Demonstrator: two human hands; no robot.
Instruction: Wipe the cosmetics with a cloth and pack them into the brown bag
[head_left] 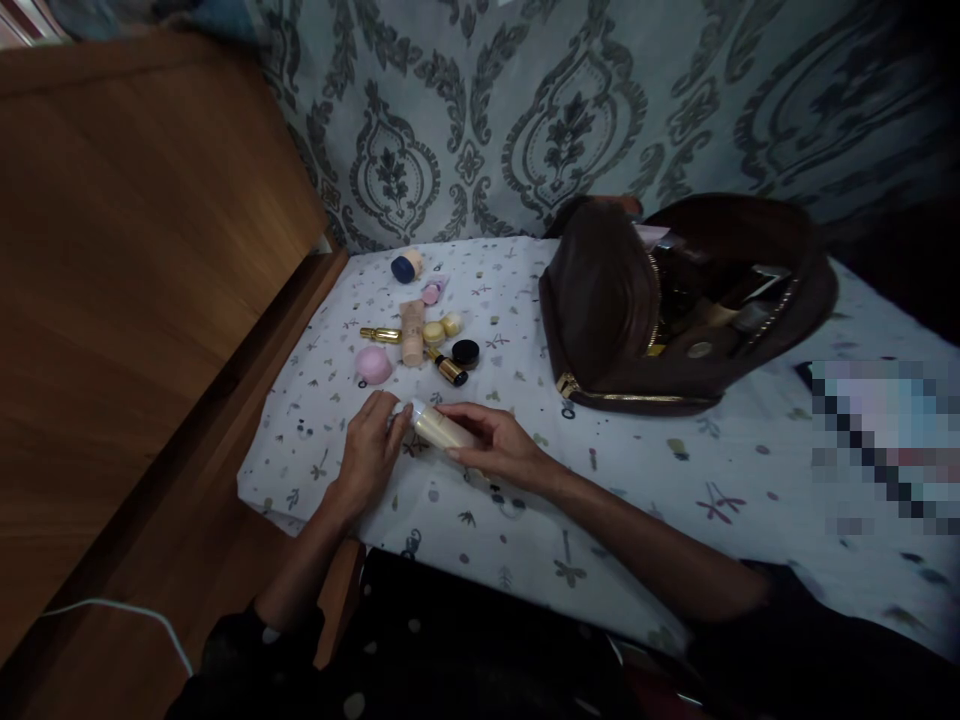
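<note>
My right hand (499, 445) is wrapped round a pale cream cosmetic bottle (442, 428), which lies slanted between my hands. At its white upper end, my left hand (373, 437) is closed with thumb and fingers on the cap. Just beyond are a round pink jar (373, 364), a beige squeeze tube (412, 335), a gold tube (380, 335), and a black and gold bottle (448, 368). Beside them are a black compact (466, 352), small yellow-lidded jars (433, 332), a small pink-capped item (431, 292) and a navy-lidded jar (406, 267).
An unzipped brown toiletry bag (607, 300) with mixed items inside stands at right. A blurred-out flat object (892, 420) lies at the far right. Wooden furniture (150, 200) borders the left, a patterned curtain (480, 110) the back. A white cable (112, 604) hangs at lower left.
</note>
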